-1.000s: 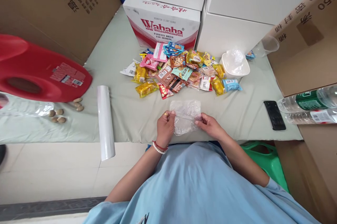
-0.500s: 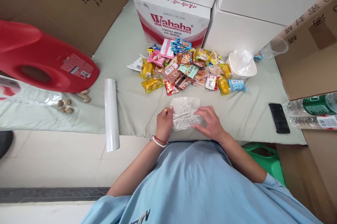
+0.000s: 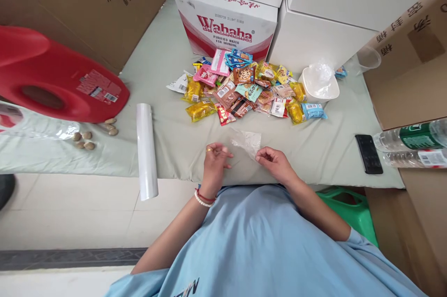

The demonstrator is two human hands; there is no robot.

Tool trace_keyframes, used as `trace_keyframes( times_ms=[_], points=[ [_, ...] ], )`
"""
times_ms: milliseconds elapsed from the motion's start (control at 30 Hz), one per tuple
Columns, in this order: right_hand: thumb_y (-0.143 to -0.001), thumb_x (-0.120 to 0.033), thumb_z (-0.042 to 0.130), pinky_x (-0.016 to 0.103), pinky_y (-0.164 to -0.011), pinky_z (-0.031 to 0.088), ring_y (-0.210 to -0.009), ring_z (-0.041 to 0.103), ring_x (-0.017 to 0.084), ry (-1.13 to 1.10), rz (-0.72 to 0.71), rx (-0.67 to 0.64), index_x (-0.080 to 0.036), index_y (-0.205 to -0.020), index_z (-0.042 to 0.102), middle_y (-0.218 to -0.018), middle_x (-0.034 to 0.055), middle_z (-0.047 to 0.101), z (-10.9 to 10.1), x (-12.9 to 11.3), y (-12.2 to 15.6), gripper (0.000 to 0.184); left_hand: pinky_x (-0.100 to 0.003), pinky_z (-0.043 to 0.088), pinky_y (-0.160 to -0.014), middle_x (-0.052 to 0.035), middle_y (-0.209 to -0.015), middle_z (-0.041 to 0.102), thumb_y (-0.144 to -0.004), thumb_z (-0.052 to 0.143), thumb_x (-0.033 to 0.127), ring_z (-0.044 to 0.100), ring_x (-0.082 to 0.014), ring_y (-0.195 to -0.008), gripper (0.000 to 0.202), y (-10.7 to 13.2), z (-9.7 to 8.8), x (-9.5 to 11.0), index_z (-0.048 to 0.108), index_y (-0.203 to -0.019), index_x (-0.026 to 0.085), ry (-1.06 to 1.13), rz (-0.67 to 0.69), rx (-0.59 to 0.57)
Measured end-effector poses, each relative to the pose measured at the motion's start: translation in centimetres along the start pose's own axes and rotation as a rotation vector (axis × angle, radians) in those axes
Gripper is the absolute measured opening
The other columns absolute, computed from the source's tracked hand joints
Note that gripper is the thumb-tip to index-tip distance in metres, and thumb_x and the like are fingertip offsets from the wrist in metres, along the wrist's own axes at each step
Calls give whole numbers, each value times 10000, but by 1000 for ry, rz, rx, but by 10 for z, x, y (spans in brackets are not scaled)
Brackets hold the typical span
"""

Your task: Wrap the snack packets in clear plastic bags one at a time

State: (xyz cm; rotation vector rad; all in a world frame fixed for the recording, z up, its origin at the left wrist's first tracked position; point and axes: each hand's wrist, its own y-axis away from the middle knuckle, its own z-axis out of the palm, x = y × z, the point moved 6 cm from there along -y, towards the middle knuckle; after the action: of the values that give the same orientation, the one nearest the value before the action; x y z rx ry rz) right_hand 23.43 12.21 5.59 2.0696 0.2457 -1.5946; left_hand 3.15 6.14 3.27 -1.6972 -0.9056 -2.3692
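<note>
A small clear plastic bag [image 3: 250, 141], thin and crinkled, hangs at an angle over the front of the table. The fingertips of my right hand [image 3: 274, 162] pinch its lower right corner. My left hand [image 3: 215, 164] is apart from the bag, a little to its left, with the fingers loosely parted and holding nothing. Just beyond the bag lies a pile of wrapped snacks [image 3: 240, 87] in many colours. A white tub [image 3: 319, 90] with crumpled clear plastic in it stands at the right end of the pile.
A white roll [image 3: 146, 148] juts over the table's front edge on the left, near a red jug [image 3: 59, 78] and several walnut-like brown pieces [image 3: 87, 135]. To the right lie a phone [image 3: 369, 153] and plastic bottles [image 3: 412, 138]. Boxes [image 3: 226, 17] stand behind.
My left hand has let go of the plastic bag and moved slightly left, its fingers opening. My right hand has closed on the bag's corner, and the bag has turned and narrowed.
</note>
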Motion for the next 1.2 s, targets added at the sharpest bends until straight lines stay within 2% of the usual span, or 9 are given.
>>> trace_keyframes(
  times_ms=[100, 267, 433, 567, 800, 967, 1067, 1133, 1200],
  points=[
    [-821, -525, 755, 289, -659, 423, -679, 526, 146, -98, 35, -34, -231, -835, 681, -745, -16, 626, 11, -6, -1, 303, -299, 547, -731, -63, -1027, 662, -703, 866, 572, 662, -227, -996, 513, 15, 21, -5, 629, -989, 217, -165, 48, -182],
    [-733, -550, 837, 247, -543, 340, -591, 421, 107, -301, 116, -8, -213, -823, 660, -664, -50, 531, 10, -13, -3, 391, -330, 527, -824, -18, -792, 663, -791, 813, 531, 609, -166, -799, 366, 15, 39, -11, 680, -782, 190, -131, 19, -289],
    [-666, -442, 904, 216, -510, 322, -589, 398, 87, -525, 181, 103, -206, -797, 655, -697, -38, 538, -30, -17, -1, 368, -303, 551, -777, -28, -838, 695, -698, 902, 468, 628, -163, -829, 368, 5, 28, -3, 671, -729, 183, 89, -149, -299],
    [-643, -370, 920, 186, -435, 182, -510, 287, 50, -612, 257, 126, -192, -768, 641, -651, -43, 527, -67, -14, 7, 354, -318, 569, -791, -44, -946, 701, -613, 938, 348, 656, -175, -872, 371, -2, 13, 10, 614, -621, 167, 216, -223, -301],
    [-665, -422, 927, 180, -413, 110, -449, 258, 24, -475, 319, 49, -192, -810, 628, -644, -38, 571, -88, -7, 19, 404, -254, 524, -673, -27, -903, 697, -591, 899, 277, 658, -130, -743, 380, -13, 7, 9, 536, -621, 167, 57, -250, -292],
    [-693, -482, 903, 191, -440, 196, -482, 295, 44, -405, 263, 89, -207, -856, 635, -642, -58, 516, -94, 1, 6, 416, -199, 299, -436, 73, -628, 563, -659, 856, 350, 410, -43, -445, 383, -20, 11, 5, 506, -712, 204, 10, -215, -210],
    [-688, -525, 879, 220, -488, 356, -586, 446, 102, -236, 181, 320, -224, -927, 649, -733, -21, 570, -109, 9, -4, 449, -194, 248, -406, 90, -614, 553, -691, 854, 417, 349, -32, -412, 409, -21, 15, 6, 512, -783, 213, 7, -195, -219],
    [-714, -561, 845, 268, -575, 490, -751, 580, 170, -166, 162, 455, -246, -1065, 639, -889, 34, 649, -112, 14, -4, 515, -189, 249, -401, 100, -589, 529, -695, 857, 452, 348, -36, -412, 440, -21, 18, 7, 496, -796, 221, 10, -182, -214],
    [-742, -585, 816, 329, -654, 570, -908, 650, 231, -199, 229, 437, -274, -1257, 573, -1040, 78, 689, -101, 22, -1, 649, -186, 256, -398, 104, -575, 514, -685, 866, 477, 359, -39, -414, 471, -21, 20, 7, 483, -797, 226, 15, -169, -202]
  ],
)
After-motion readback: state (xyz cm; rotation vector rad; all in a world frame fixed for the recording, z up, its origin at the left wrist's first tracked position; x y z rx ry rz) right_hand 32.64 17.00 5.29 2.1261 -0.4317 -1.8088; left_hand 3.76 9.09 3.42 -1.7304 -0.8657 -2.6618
